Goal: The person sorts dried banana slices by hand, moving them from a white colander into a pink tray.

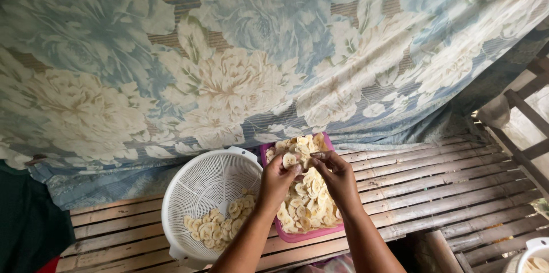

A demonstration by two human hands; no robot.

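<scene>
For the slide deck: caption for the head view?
Both hands, left hand and right hand, hold banana slices above a pink tray, white colander alongside.

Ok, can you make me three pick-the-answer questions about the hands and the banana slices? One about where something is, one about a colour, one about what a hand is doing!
1. Where is the round white plastic colander?
A. Left of the pink rectangular tray
B. On top of the tray
C. Behind the flowered cloth

2. What colour is the tray under the slices?
A. Green
B. Pink
C. Black

3. What is the left hand doing?
A. Resting flat
B. Gripping the colander
C. Pinching a pale banana slice

Answers: 1 A, it sits beside the tray's left edge. 2 B, the rim shows pink. 3 C, its fingertips hold a slice above the tray, the right hand close by.
</scene>
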